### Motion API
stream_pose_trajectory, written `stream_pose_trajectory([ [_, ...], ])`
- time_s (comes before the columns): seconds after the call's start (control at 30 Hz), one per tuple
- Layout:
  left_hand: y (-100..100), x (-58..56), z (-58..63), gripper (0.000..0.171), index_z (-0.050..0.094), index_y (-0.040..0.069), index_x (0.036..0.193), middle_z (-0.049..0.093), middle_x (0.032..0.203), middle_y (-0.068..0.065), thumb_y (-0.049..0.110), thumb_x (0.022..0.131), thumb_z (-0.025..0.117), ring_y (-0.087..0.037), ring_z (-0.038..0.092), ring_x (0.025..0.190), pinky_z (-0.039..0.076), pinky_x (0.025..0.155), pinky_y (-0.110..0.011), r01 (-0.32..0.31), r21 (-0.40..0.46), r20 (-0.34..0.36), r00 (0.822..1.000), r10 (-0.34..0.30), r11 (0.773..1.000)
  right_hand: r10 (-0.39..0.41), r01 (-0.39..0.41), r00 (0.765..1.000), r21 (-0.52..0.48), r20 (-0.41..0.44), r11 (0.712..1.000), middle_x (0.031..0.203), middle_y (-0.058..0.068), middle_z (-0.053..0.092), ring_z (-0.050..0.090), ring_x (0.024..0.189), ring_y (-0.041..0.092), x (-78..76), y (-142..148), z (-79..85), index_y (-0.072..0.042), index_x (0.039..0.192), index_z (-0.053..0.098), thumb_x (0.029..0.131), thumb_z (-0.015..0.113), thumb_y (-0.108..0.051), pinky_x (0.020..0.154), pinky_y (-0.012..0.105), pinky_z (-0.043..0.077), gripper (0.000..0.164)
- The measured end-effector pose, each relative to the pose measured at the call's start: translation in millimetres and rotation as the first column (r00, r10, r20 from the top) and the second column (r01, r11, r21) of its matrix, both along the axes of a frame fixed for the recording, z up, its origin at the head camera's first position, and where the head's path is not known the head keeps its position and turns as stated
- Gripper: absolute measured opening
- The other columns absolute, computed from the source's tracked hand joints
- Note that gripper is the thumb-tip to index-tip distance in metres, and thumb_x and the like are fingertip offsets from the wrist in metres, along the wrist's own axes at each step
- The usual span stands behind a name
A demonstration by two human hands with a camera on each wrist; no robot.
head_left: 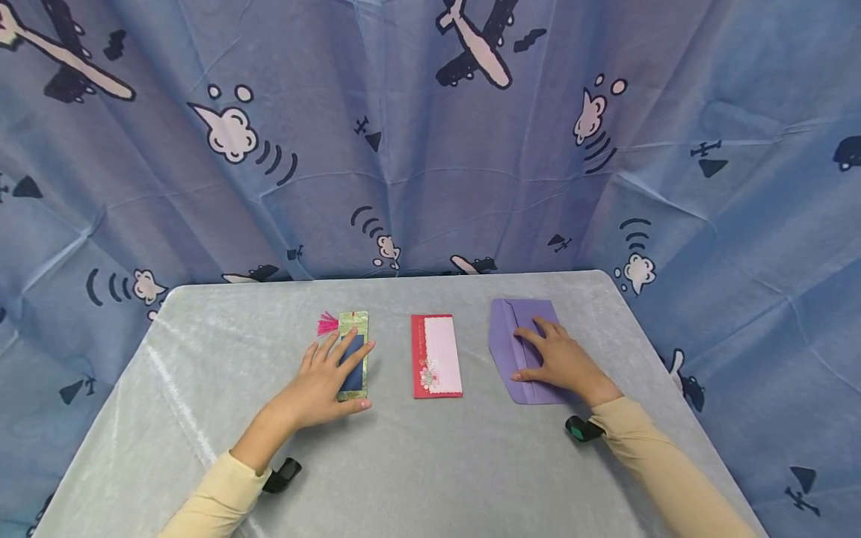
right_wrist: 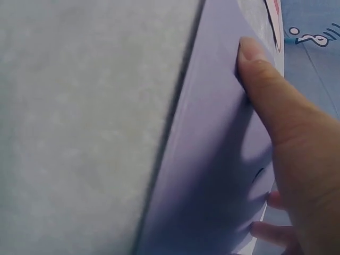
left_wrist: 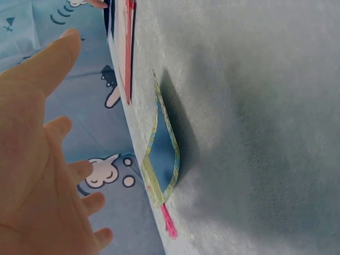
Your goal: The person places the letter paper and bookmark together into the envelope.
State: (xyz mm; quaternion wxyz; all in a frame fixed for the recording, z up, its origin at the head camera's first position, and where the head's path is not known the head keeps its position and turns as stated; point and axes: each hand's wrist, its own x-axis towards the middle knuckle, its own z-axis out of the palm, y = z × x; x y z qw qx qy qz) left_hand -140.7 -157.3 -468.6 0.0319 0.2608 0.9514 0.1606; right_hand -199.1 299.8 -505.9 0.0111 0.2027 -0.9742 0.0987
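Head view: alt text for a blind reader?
A person's right hand touches a purple envelope; the left hand is spread over a green-edged bookmark with a pink tassel. Between them, a red and pink card lies on a pale table, before a blue airplane-print curtain.

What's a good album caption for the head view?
Left hand above a bookmark, right hand on a purple envelope, red card between.

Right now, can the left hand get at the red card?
Likely yes: the left hand hovers over the bookmark, holding nothing, with only bare tablecloth between hand and red card.
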Motion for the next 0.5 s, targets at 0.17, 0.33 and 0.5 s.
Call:
stream_pose_trajectory([
  [0.17, 0.6, 0.7, 0.2, 0.093, 0.025, 0.027, 0.158, 0.018, 0.166, -0.014, 0.056, 0.083, 0.072, -0.047, 0.018, 0.151, 0.017, 0.113, -0.073, 0.001, -0.001, 0.013, 1.000, -0.001, 1.000, 0.018, -0.018, 1.000, 0.029, -0.023, 0.999, 0.139, 0.032, 0.048, 0.052, 0.121, 0.053, -2.7, -2.1, 4.2, -0.015, 0.133, 0.058, 0.064, 0.077, -0.071, 0.092, 0.065, 0.048, 0.090],
  [0.33, 1.3, 1.6, 0.3, 0.093, 0.026, 0.027, 0.158, 0.018, 0.166, -0.014, 0.056, 0.083, 0.072, -0.047, 0.019, 0.150, 0.017, 0.113, -0.073, -0.002, 0.003, 0.020, 1.000, 0.002, 1.000, 0.029, -0.027, 0.999, 0.044, -0.039, 0.999, 0.133, 0.029, 0.052, 0.057, 0.112, 0.048, -4.0, -4.3, 8.5, -0.016, 0.126, 0.060, 0.062, 0.080, -0.070, 0.086, 0.062, 0.051, 0.085],
  [0.5, 1.6, 1.9, 0.1, 0.092, 0.026, 0.025, 0.158, 0.019, 0.166, -0.015, 0.056, 0.083, 0.071, -0.048, 0.019, 0.150, 0.017, 0.113, -0.074, 0.001, 0.004, 0.031, 1.000, -0.001, 1.000, 0.023, -0.022, 0.999, 0.047, -0.025, 0.999, 0.134, 0.029, 0.051, 0.056, 0.114, 0.048, -3.9, -4.5, 8.6, -0.016, 0.127, 0.059, 0.063, 0.080, -0.069, 0.085, 0.062, 0.052, 0.085],
])
